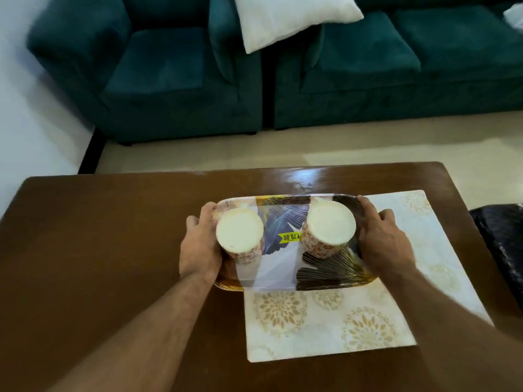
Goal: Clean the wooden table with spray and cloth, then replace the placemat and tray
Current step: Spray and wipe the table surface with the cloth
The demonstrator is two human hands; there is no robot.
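A patterned tray [283,267] with a yellow price sticker is held over the wooden table [99,236]. My left hand [199,244] grips its left edge and my right hand [382,239] grips its right edge. Two floral cups stand upside down on the tray, one at the left [240,233] and one at the right [329,224]. Under the tray's right part lies a cream placemat [339,321] with gold flower prints, set at a slant on the table. I cannot tell whether the tray touches the mat. No spray bottle or cloth is in sight.
A dark shiny object [503,239] sits at the table's right edge. Beyond the table are a teal armchair [155,66] and a teal sofa [396,58] with a white cushion [288,18]. Pale floor lies between table and seats.
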